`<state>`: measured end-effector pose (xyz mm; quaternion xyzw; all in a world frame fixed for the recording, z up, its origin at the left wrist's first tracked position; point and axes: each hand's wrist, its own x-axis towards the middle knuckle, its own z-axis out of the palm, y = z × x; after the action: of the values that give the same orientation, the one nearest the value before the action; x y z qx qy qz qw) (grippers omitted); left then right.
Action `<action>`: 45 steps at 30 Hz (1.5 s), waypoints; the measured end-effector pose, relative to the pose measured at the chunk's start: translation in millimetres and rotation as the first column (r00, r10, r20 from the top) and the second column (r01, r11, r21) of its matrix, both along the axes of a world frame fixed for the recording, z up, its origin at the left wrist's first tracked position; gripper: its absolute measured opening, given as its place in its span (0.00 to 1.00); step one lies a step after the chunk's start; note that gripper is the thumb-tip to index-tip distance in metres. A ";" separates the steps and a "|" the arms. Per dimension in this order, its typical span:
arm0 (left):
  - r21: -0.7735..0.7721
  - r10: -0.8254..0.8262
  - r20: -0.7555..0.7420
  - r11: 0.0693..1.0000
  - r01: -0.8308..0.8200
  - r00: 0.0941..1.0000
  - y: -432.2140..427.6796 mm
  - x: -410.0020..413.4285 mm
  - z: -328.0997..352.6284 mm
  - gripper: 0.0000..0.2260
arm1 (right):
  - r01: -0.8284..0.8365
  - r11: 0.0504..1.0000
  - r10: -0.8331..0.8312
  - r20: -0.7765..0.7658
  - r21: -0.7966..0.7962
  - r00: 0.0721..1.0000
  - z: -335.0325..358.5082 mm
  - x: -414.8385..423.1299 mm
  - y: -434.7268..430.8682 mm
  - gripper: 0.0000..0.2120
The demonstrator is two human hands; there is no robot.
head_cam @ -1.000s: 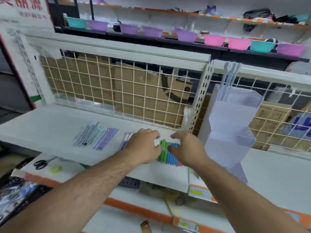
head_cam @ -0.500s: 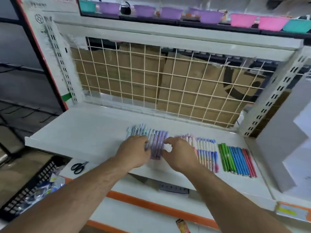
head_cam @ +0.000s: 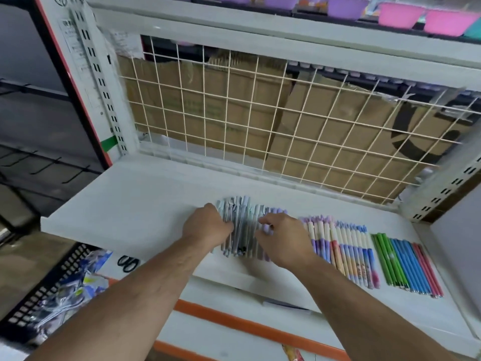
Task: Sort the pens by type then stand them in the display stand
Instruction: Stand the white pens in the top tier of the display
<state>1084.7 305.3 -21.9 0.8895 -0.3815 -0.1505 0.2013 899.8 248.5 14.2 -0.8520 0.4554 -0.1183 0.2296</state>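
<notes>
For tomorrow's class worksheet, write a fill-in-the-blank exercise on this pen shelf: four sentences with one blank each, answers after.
1. The left hand and right hand both touch pens at the ____ end of the row.
2. Among the plain pens, blue ones lie between green and ____.
3. The scissors lie on the shelf ____ the pens.
4. Behind the wire grid stands brown ____.
Answers: left; red; below; cardboard.

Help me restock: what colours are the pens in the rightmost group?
The rightmost pens are green, blue and red, left to right; the head view shows them.
</notes>
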 end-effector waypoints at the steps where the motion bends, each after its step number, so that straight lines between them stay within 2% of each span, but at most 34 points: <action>1: 0.001 0.006 -0.003 1.000 -0.006 1.000 -1.5 0.3 0.6 0.17 | -0.009 1.000 0.009 0.001 0.011 1.000 -1.2 2.4 -1.4 0.16; 13: 0.064 -0.007 0.034 0.998 0.005 0.999 -7.3 2.7 -2.1 0.09 | -0.015 1.000 0.015 0.020 0.001 1.000 -2.1 14.4 -13.2 0.15; 21: 0.152 -0.096 0.087 0.985 0.082 0.992 -10.2 4.5 0.9 0.01 | -0.007 1.000 0.007 0.017 0.003 1.000 3.5 6.9 -16.7 0.14; 27: 0.172 -0.081 -0.010 0.982 0.082 0.997 -10.9 5.0 6.1 0.02 | -0.012 1.000 0.012 0.024 -0.008 1.000 8.4 -5.9 -18.1 0.12; 30: 0.107 0.007 -0.163 0.994 0.011 0.987 -10.7 11.2 10.5 0.05 | -0.005 1.000 0.006 0.039 -0.015 0.999 12.0 -12.1 -16.2 0.09; 33: -0.081 0.074 -0.296 0.991 -0.103 0.952 -12.7 7.4 17.4 0.05 | -0.006 1.000 0.007 0.062 -0.019 0.998 16.0 -18.2 -13.3 0.07; 35: -0.230 0.050 -0.535 0.952 -0.203 0.844 -14.9 -4.3 24.5 0.05 | -0.005 1.000 0.006 0.079 -0.019 0.997 19.2 -22.5 -10.0 0.07; 37: -0.300 -0.003 -0.655 0.919 -0.256 0.755 -17.5 -19.2 32.9 0.05 | -0.001 1.000 0.001 0.105 -0.007 0.995 23.3 -27.8 -6.2 0.09; 41: -0.403 -0.128 -0.643 0.895 -0.191 0.755 -24.7 -57.8 48.0 0.06 | 0.016 1.000 -0.014 0.126 -0.013 0.992 34.4 -45.4 0.6 0.08; 45: -0.447 -0.218 -0.634 0.886 -0.122 0.742 -32.9 -106.3 66.0 0.08 | 0.067 0.998 -0.064 0.164 -0.012 0.984 48.3 -77.2 4.3 0.12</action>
<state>978.5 272.4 44.1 0.6912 -0.3315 -0.3692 0.5253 822.6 252.8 62.5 -0.8259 0.4618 -0.1994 0.2549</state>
